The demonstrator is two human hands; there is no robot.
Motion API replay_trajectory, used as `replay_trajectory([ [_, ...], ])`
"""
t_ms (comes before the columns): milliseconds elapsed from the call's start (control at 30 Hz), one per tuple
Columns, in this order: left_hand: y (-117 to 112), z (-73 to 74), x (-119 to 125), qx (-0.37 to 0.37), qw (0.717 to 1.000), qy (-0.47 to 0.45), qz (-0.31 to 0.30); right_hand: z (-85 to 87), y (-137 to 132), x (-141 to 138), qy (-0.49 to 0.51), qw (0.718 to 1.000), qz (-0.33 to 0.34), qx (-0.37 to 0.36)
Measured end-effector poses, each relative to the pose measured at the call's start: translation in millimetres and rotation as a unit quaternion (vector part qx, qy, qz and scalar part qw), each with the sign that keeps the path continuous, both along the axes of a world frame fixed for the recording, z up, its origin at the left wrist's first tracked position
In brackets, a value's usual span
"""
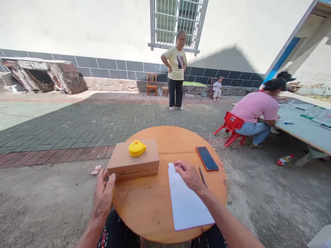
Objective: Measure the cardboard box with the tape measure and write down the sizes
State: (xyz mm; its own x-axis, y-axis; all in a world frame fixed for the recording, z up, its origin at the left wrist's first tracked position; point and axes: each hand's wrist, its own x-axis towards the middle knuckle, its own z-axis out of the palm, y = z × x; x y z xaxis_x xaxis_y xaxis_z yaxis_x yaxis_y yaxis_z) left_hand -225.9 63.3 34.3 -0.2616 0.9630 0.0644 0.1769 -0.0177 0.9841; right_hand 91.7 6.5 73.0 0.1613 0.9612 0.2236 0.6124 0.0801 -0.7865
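My left hand (103, 193) is open at the near left corner of a brown cardboard box (139, 165), thumb and fingers apart. A yellow tape measure (137, 148) with a red button lies on top of the box. Over the upper part of a white paper pad (188, 206) is my right hand (190, 176). Its fingers are loosely bent and hold nothing that I can see; whether they touch the paper I cannot tell. A dark pen (202, 176) lies just right of this hand, partly behind the wrist. Small faint marks show on the paper's left side.
All this rests on a round wooden table (144, 206). A phone (207, 159) in a red case lies at its right. A person (177, 69) stands beyond; another sits on a red chair (232, 125) by a long table (305, 127). A small child (217, 90) sits near the wall.
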Motion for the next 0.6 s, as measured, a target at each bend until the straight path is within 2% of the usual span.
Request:
replay_trajectory([
  [67, -32, -7.5, 4, 0.016, 0.997, 0.058, 0.045, -8.2, -24, 51, -0.057, 0.998, -0.026, -0.014],
  [133, -68, -20.6, 18, 0.022, 0.988, 0.145, 0.046, -19.1, -46, 94, -0.124, 0.992, -0.029, -0.025],
  [200, -100, -36.7, 43, 0.085, 0.976, 0.198, -0.037, -31.6, -61, 121, -0.188, 0.981, -0.016, -0.031],
  [267, -122, -51.5, 75, 0.146, 0.954, 0.232, -0.119, -43.3, -67, 133, -0.243, 0.969, 0.009, -0.031],
  [333, -131, -61.3, 104, 0.173, 0.928, 0.273, -0.186, -51.7, -67, 135, -0.286, 0.957, 0.043, -0.022],
  [433, -126, -64.6, 132, 0.187, 0.878, 0.355, -0.261, -56.1, -63, 136, -0.330, 0.939, 0.100, 0.007],
  [533, -116, -61.7, 141, 0.207, 0.834, 0.419, -0.292, -54.3, -61, 142, -0.356, 0.921, 0.152, 0.041],
  [600, -114, -60.7, 142, 0.219, 0.820, 0.441, -0.292, -52.2, -65, 147, -0.365, 0.912, 0.179, 0.058],
])
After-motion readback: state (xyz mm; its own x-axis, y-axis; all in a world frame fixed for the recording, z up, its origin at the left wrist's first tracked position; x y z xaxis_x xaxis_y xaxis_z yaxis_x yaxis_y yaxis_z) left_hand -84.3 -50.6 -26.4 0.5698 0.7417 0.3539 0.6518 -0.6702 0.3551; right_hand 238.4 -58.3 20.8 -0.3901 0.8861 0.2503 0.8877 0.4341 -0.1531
